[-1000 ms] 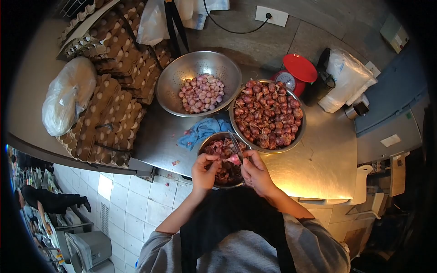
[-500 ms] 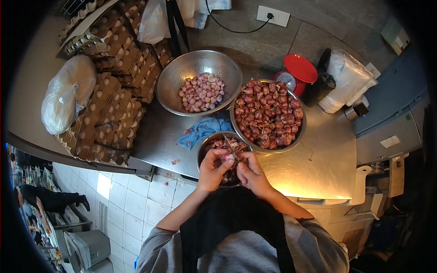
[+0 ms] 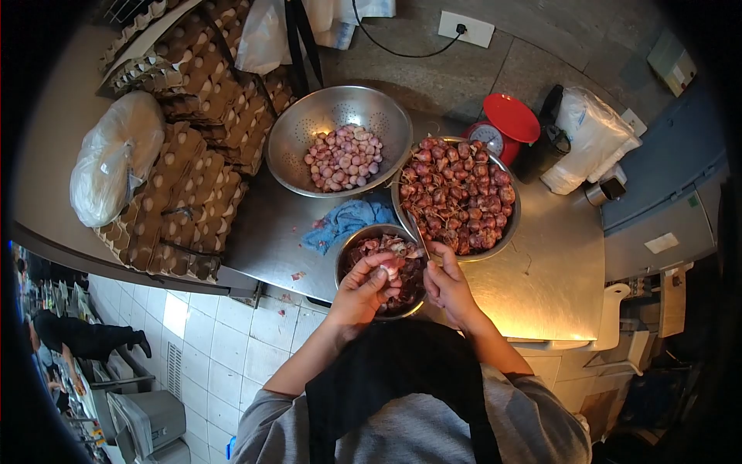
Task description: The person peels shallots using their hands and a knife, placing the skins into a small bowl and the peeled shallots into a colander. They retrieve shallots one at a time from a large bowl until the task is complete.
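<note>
Over a small metal bowl [image 3: 345, 267] of reddish skins, my left hand [image 3: 360, 288] pinches a pale pink shallot [image 3: 391, 267] between thumb and fingers. My right hand [image 3: 450, 288] grips a small knife [image 3: 421, 236], its blade pointing up and away, apart from the shallot. Behind the small bowl stands a metal colander [image 3: 286, 158] with peeled shallots [image 3: 345, 158] in it. To its right, a large metal bowl [image 3: 506, 240] is heaped with unpeeled red shallots [image 3: 456, 193].
A blue cloth [image 3: 352, 222] lies on the steel table [image 3: 556, 271]. Egg trays [image 3: 178, 201] are stacked at left under a plastic bag [image 3: 117, 158]. A red kitchen scale [image 3: 510, 120] stands behind the large bowl. Another person [image 3: 89, 336] is far left.
My hands have moved apart. The knife in my right hand has shifted right, away from the shallot, which stays in my left hand.
</note>
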The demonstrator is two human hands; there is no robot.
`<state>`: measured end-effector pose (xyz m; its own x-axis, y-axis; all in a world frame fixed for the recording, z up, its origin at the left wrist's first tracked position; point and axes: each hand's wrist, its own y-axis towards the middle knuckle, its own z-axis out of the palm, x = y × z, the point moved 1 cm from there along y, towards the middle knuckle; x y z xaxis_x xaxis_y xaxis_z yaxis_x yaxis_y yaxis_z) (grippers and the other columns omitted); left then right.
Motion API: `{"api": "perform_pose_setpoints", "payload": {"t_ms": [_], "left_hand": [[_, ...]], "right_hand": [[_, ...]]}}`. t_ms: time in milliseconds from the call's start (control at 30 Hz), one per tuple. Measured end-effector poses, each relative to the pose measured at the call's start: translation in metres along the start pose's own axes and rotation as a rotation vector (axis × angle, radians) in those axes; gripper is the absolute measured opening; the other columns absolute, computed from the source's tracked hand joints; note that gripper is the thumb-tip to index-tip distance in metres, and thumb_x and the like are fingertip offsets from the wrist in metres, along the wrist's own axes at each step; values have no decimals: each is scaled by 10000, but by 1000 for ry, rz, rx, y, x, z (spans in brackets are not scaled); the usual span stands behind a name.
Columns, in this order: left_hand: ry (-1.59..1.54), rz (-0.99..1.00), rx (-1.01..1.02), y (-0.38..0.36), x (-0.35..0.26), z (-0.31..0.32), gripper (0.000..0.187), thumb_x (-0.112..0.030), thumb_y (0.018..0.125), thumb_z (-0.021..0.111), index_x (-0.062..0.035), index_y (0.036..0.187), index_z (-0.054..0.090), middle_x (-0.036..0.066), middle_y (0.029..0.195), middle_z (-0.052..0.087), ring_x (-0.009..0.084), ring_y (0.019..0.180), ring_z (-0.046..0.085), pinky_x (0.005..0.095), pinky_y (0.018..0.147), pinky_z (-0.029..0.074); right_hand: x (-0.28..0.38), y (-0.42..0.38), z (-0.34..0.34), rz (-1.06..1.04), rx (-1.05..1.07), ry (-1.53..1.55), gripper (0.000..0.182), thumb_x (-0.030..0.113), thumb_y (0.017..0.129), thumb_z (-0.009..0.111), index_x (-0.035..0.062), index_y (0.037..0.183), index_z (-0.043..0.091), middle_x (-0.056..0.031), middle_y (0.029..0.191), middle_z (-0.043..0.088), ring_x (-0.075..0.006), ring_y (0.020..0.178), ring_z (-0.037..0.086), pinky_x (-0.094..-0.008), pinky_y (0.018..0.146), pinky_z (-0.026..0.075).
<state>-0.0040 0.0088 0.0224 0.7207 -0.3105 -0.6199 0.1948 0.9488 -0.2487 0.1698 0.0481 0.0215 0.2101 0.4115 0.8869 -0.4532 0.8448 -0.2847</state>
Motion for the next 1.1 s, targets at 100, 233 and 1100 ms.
{"api": "perform_pose_setpoints", "payload": {"t_ms": [100, 233, 1100], "left_hand": [[18, 15, -59, -1, -2, -1, 280, -91, 858, 531, -75, 1136, 499, 31, 1038, 558, 128, 862, 558, 246, 756, 461], [-15, 24, -114, 1, -2, -1, 298, -85, 844, 553, -63, 1136, 495, 38, 1031, 556, 132, 851, 561, 252, 761, 474], [248, 321, -158, -3, 8, 10, 256, -45, 850, 533, -12, 1099, 487, 76, 972, 570, 139, 850, 572, 292, 743, 508]], "right_hand": [[3, -6, 9, -78, 10, -115, 426, 217, 934, 373, 179, 1342, 258, 29, 584, 343, -48, 491, 316, -159, 440, 271], [-3, -17, 11, -49, 160, -146, 454, 190, 932, 380, 104, 1359, 252, 36, 591, 341, -47, 512, 329, -161, 468, 290], [-1, -11, 17, -37, 106, -35, 454, 149, 918, 410, 118, 1346, 260, 24, 733, 396, -37, 508, 327, -159, 457, 283]]}}
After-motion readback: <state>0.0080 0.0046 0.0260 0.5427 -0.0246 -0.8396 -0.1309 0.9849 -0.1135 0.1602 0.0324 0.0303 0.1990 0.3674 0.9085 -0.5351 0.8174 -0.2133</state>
